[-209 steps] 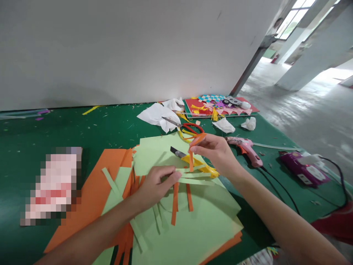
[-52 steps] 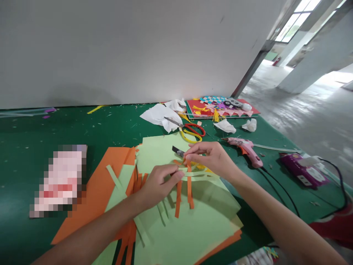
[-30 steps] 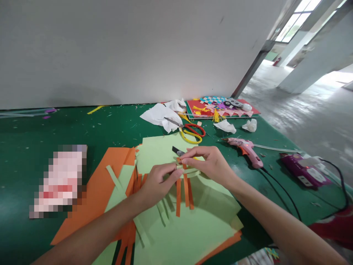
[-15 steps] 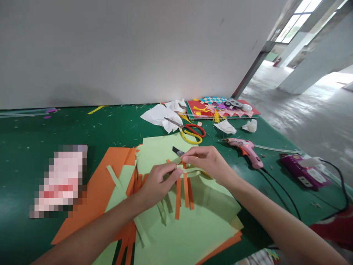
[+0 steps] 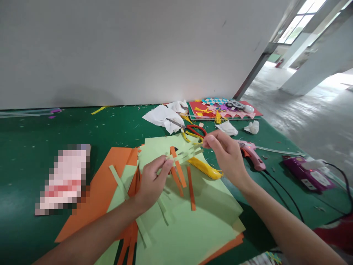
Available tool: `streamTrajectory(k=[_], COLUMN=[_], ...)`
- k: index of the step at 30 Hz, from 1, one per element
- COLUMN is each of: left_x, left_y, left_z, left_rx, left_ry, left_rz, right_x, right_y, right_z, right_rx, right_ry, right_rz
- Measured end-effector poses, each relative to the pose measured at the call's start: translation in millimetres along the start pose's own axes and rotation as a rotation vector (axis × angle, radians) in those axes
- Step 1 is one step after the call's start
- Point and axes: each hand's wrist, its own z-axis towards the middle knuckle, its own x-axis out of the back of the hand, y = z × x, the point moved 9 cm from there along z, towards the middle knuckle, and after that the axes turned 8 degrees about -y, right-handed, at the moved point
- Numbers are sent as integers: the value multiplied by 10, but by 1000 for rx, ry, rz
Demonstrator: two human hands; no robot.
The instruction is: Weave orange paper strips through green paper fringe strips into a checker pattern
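My left hand (image 5: 154, 178) is closed in a pinch on light green paper strips (image 5: 187, 151), above a stack of light green sheets (image 5: 190, 224). Orange paper strips (image 5: 178, 170) cross them close to my left fingertips and hang down. Over to the right, my right hand (image 5: 226, 149) pinches the far ends of the green strips, which stretch between both hands. A separate orange strip (image 5: 191, 189) shows below, apart from my fingers. Under the strips lies a yellow utility knife (image 5: 206, 169), its blade partly hidden.
Scissors (image 5: 197, 129) with red and yellow handles lie behind the hands, beside white tissues (image 5: 161, 117). To the right are a pink glue gun (image 5: 253, 156) and a purple power strip (image 5: 306, 175). Orange sheets (image 5: 96, 191) and a blurred-out packet (image 5: 64, 178) lie left.
My right hand has moved right and away from my left, drawing the green strips out between them. One orange strip has come apart from the others. The yellow utility knife shows more fully.
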Motion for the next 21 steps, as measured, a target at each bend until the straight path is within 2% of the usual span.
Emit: streamTrajectory(k=[2,4,6,8,11,15,21], left_x=[76,122,143,151,145,125,108], left_y=[-3,-13,-30,-41,-40,-27,-34], left_z=[-20,-31,-31,-25,-14,-2,7], left_rx=[-8,-14,-9,-7,-14,-27,-14], left_ry=[85,137,163,177,176,156,138], left_rz=[-5,-10,-13,-19,-29,-44,-62], right_x=[52,-35,-267,-545,-797,-914,-924], right_y=[-46,-98,-101,-28,69,128,152], right_z=[-7,-17,-47,-122,-237,-302,-319], right_rx=[42,99,118,61,-57,-142,-146], right_ry=[42,-27,-217,-447,-609,-645,-650], right_rz=[-70,-149,-200,-184,-23,155,164])
